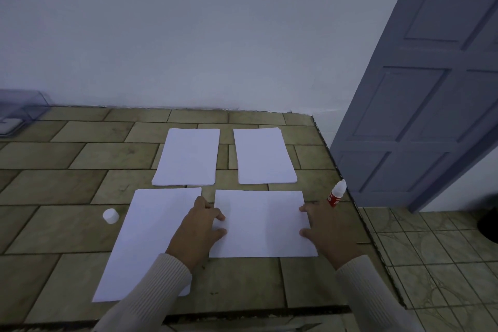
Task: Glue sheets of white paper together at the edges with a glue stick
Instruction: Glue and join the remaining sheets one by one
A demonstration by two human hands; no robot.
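A white sheet (262,224) lies flat at the near right of the tiled counter. My left hand (200,226) presses its left edge with straight fingers; my right hand (322,226) presses its right edge the same way. A second single sheet (145,240) lies to the left, partly under my left forearm. Two stacks of white paper sit farther back: a left stack (188,156) and a right stack (265,156). A glue bottle (336,193) with a red label and white nozzle stands uncapped by the counter's right edge. Its white cap (110,215) rests left of the sheets.
The tiled counter (67,183) ends at a drop on the right, close to the glue bottle, with tiled floor (431,264) below. A clear plastic box (20,112) sits at the far left against the wall. A grey panelled door (431,89) stands right.
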